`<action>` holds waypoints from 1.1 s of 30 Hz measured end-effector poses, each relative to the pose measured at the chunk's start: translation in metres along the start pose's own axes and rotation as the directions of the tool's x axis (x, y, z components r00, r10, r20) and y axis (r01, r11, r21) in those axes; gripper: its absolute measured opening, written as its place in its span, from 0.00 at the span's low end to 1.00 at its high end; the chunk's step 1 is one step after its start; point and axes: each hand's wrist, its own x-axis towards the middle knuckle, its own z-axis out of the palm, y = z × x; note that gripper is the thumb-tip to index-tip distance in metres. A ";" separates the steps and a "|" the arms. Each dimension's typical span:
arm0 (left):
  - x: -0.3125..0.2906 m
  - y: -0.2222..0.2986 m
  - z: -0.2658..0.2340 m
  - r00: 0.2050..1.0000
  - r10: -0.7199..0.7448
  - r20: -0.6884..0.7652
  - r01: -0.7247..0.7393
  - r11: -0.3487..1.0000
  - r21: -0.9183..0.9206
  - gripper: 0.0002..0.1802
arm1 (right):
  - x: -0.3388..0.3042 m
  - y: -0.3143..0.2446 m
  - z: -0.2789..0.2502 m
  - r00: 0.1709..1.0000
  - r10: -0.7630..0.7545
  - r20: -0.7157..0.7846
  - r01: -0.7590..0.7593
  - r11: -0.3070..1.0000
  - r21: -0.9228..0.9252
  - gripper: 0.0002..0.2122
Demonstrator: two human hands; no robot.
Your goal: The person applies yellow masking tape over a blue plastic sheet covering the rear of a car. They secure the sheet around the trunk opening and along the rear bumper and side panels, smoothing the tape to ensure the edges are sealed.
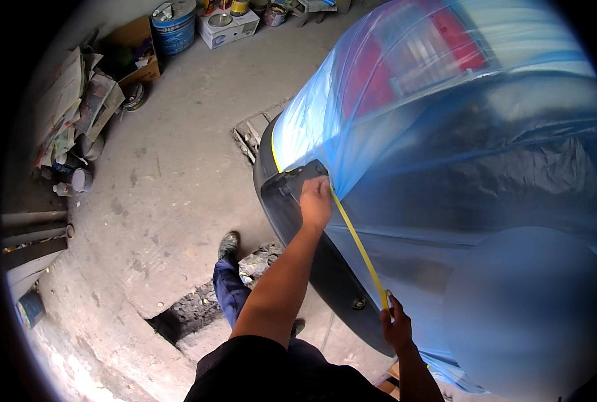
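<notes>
A car wrapped in translucent blue plastic sheeting (pixel 445 194) fills the right side, its red lights showing through. Below the sheet runs a dark bumper (pixel 338 281). At the bumper's corner, my left hand (pixel 316 202) is closed, its fingertips pinched at the upper end of a yellow strip of masking tape (pixel 358 244). The strip stretches taut along the sheet's lower edge down to my right hand (pixel 397 329), whose fingers are closed around the tape's other end; the roll there is mostly hidden. More yellow tape borders the sheet beyond my left hand.
A broken pit (pixel 191 311) opens in the concrete floor near my shoe (pixel 229 245). Newspapers (pixel 77 107), a cardboard box (pixel 137 50), a blue bucket (pixel 174 30) and a white box (pixel 228 28) with cans line the wall. A blurred round patch hides part of the sheeting.
</notes>
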 end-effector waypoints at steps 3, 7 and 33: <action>-0.007 0.002 -0.004 0.993 0.121 0.005 -0.121 0.992 0.037 0.11 | 0.003 -0.001 0.000 0.999 -0.029 -0.015 0.028 0.999 -0.018 0.23; -0.007 0.003 -0.008 0.991 0.044 0.130 -0.051 0.997 0.052 0.16 | 0.009 0.010 0.001 0.996 -0.069 -0.052 0.069 0.998 0.003 0.22; -0.035 0.013 0.017 0.921 -0.390 0.013 0.389 0.917 -0.092 0.16 | -0.166 0.469 0.043 0.877 0.090 -0.472 -0.185 0.969 -0.160 0.11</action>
